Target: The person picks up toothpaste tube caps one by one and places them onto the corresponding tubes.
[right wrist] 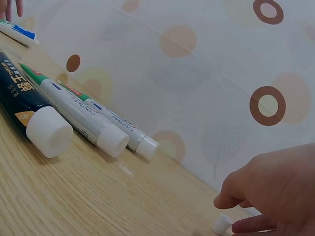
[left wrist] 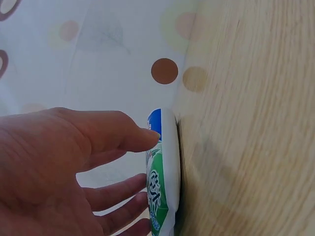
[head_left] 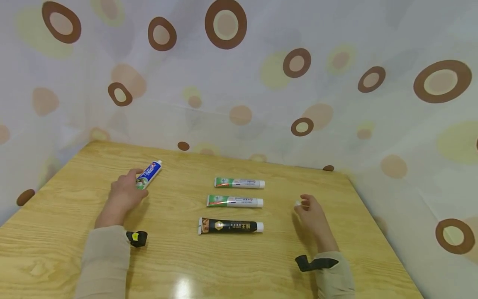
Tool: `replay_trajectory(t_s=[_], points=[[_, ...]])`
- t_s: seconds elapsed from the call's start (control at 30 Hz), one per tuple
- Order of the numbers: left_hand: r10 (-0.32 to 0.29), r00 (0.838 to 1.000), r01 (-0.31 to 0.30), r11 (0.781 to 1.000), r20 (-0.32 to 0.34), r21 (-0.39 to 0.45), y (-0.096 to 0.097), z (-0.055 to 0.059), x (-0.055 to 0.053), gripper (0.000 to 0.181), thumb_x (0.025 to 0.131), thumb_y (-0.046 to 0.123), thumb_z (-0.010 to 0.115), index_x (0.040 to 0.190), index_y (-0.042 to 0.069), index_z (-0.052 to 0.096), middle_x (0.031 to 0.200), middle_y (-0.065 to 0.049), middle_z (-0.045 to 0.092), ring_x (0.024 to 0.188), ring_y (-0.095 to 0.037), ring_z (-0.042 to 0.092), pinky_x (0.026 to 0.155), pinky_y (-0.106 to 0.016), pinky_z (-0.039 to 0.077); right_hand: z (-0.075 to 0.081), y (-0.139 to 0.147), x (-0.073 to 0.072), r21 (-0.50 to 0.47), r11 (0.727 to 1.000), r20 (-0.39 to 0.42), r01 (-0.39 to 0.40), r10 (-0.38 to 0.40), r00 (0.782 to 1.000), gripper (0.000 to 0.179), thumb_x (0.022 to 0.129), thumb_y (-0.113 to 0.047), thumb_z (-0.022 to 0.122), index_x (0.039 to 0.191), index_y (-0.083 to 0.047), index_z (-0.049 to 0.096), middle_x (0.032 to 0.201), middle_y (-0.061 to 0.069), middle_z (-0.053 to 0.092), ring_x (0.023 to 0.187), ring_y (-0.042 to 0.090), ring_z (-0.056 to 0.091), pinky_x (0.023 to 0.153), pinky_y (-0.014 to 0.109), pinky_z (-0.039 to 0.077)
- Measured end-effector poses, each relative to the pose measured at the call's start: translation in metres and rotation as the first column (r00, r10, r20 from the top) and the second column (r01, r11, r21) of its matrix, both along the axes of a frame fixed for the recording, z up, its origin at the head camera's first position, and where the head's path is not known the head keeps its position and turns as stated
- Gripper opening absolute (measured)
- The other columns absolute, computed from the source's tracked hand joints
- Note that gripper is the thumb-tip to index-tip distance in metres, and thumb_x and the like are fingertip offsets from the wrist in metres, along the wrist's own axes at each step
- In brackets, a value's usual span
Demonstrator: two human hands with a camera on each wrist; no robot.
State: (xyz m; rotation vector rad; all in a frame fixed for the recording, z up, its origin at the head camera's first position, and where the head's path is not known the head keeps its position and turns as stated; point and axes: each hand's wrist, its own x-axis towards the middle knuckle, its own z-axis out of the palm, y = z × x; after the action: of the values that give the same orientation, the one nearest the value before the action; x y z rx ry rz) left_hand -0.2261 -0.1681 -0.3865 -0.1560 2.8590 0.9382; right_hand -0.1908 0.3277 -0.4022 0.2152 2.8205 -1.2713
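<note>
My left hand (head_left: 125,191) holds a blue, green and white toothpaste tube (head_left: 150,174) at the left of the table, its cap end pointing away to the right. In the left wrist view the thumb lies on the tube (left wrist: 170,172) and the other fingers sit along its opposite edge. Over at the right, my right hand (head_left: 311,211) pinches a small white cap (right wrist: 221,224) at its thumb and fingertips, close over the wood. Between the hands lie two green and white toothpaste tubes, the farther one (head_left: 239,182) and the nearer one (head_left: 235,201), plus a black tube (head_left: 231,226).
The three middle tubes lie side by side, caps to the right, on a light wooden table (head_left: 179,261). A white sheet with brown and yellow spots (head_left: 254,95) hangs behind and along the sides. Dark straps cross both sleeves near the wrists.
</note>
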Motion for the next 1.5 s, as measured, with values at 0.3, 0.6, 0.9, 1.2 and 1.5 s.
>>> replay_trajectory(t_s=[0.3, 0.6, 0.9, 1.2, 1.5], points=[[-0.014, 1.0, 0.015, 0.997, 0.011, -0.072, 0.002, -0.01, 0.003, 0.072, 0.088, 0.006, 0.058, 0.152, 0.003, 0.025, 0.128, -0.041, 0.043, 0.108, -0.054, 0.043, 0.082, -0.059, 0.041, -0.007, 0.0, 0.0, 0.044, 0.999, -0.014, -0.003, 0.004, 1.0, 0.05, 0.102, -0.014, 0.047, 0.145, 0.007, 0.035, 0.137, 0.031, 0.049, 0.127, 0.044, 0.048, 0.105, 0.056, 0.04], [-0.068, 0.998, 0.069, 0.995, 0.011, -0.075, 0.023, -0.006, 0.001, 0.073, 0.091, 0.016, 0.062, 0.154, 0.005, 0.024, 0.134, -0.04, 0.04, 0.112, -0.053, 0.042, 0.083, -0.059, 0.043, -0.006, 0.001, -0.001, 0.058, 0.998, -0.019, -0.003, 0.004, 1.0, 0.05, 0.101, -0.013, 0.048, 0.144, 0.008, 0.036, 0.137, 0.031, 0.049, 0.128, 0.044, 0.048, 0.106, 0.056, 0.04], [-0.05, 0.998, 0.046, 0.994, -0.043, -0.095, 0.03, -0.014, 0.002, 0.079, 0.092, 0.026, 0.068, 0.154, 0.004, 0.023, 0.135, -0.04, 0.038, 0.115, -0.057, 0.041, 0.088, -0.065, 0.041, -0.012, 0.002, -0.008, 0.105, 0.994, -0.065, 0.008, -0.001, 0.998, 0.046, 0.097, -0.008, 0.051, 0.138, 0.011, 0.043, 0.129, 0.032, 0.054, 0.12, 0.043, 0.052, 0.103, 0.055, 0.042], [-0.066, 0.998, 0.066, 0.997, -0.004, -0.045, 0.038, -0.011, -0.002, 0.075, 0.091, 0.02, 0.062, 0.154, 0.006, 0.024, 0.131, -0.036, 0.043, 0.108, -0.048, 0.046, 0.087, -0.056, 0.043, -0.014, -0.001, -0.01, 0.166, 0.986, -0.104, -0.029, 0.047, 0.994, 0.031, 0.094, -0.006, 0.057, 0.122, 0.007, 0.059, 0.111, 0.026, 0.062, 0.102, 0.036, 0.059, 0.09, 0.048, 0.047], [-0.101, 0.993, 0.1, 0.995, 0.054, 0.022, 0.044, -0.009, -0.004, 0.075, 0.094, 0.025, 0.058, 0.155, 0.008, 0.019, 0.138, -0.037, 0.037, 0.108, -0.041, 0.049, 0.092, -0.055, 0.044, -0.017, 0.0, -0.01, 0.193, 0.981, -0.074, -0.018, 0.033, 0.997, 0.021, 0.092, -0.005, 0.056, 0.112, 0.004, 0.061, 0.106, 0.021, 0.062, 0.096, 0.03, 0.057, 0.083, 0.041, 0.045]])
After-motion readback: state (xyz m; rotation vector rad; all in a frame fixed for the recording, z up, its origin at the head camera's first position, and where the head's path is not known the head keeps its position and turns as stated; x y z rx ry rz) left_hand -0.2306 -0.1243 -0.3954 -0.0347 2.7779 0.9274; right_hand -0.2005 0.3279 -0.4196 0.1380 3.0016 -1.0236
